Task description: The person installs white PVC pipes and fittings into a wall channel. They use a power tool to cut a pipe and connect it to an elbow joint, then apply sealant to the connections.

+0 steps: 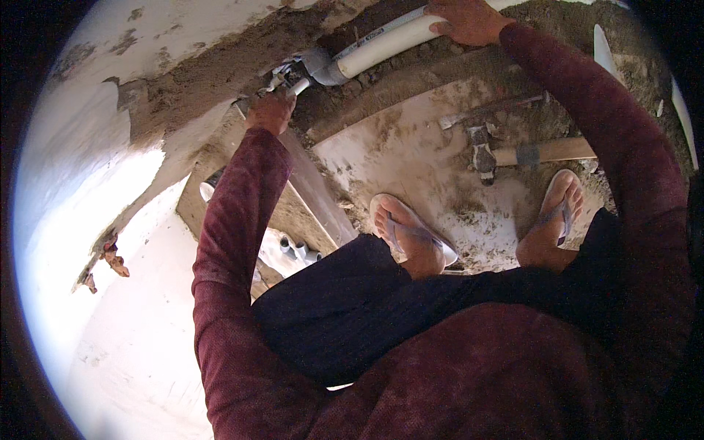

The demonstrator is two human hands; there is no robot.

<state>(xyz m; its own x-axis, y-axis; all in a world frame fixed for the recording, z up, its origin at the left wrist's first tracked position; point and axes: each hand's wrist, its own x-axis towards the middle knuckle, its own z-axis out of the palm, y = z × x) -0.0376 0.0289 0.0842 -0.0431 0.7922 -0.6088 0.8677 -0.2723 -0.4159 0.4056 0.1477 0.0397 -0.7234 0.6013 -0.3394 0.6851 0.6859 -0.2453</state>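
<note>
A long white plastic pipe (389, 45) lies along the earth trench at the foot of the wall. My right hand (473, 22) is closed over it at the top, the thumb on its near side. A grey elbow fitting (323, 67) joins the pipe's left end. Left of this elbow, my left hand (271, 111) reaches in with fingers bent; what they grip is partly hidden. A short thin white pipe (299, 86) sticks out beside the thumb. Small grey and white fittings (282, 72) cluster just beyond the fingertips.
A wood-handled hammer (482, 155) lies ahead of my sandalled feet (411, 231), with a metal bar (491, 110) beyond it. A long board (312, 187) slants beneath my left forearm. Several grey pipe pieces (301, 251) lie left of my knee. The plastered wall (147, 44) is broken along its base.
</note>
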